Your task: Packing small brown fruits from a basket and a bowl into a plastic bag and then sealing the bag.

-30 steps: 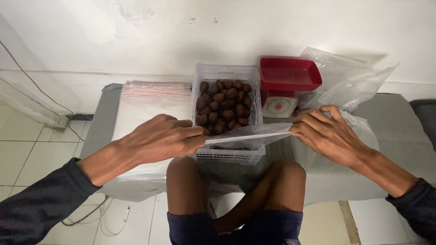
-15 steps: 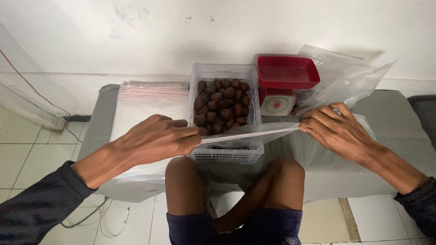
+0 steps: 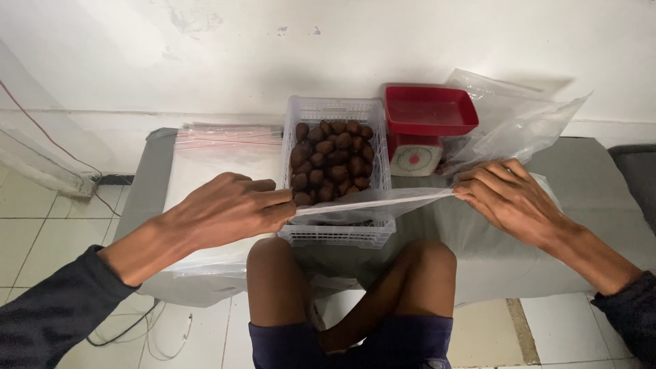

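Observation:
A clear plastic zip bag [image 3: 372,201] is stretched flat between my two hands over the near end of a white lattice basket [image 3: 337,236]. My left hand [image 3: 229,208] pinches the bag's left end. Its right end is pinched by my right hand [image 3: 509,198]. The basket holds several brown, scaly round fruits [image 3: 331,160]. My bare knees are below the basket, in front of the low grey table [image 3: 147,188].
A stack of clear zip bags [image 3: 225,147] lies left of the basket. A red kitchen scale [image 3: 424,130] with a red tray stands to its right, beside crumpled clear plastic bags [image 3: 519,123]. The white wall is right behind. Cables trail on the tiled floor at left.
My right hand has moved to the right, pulling the bag longer and tauter. My left hand has stayed almost where it was.

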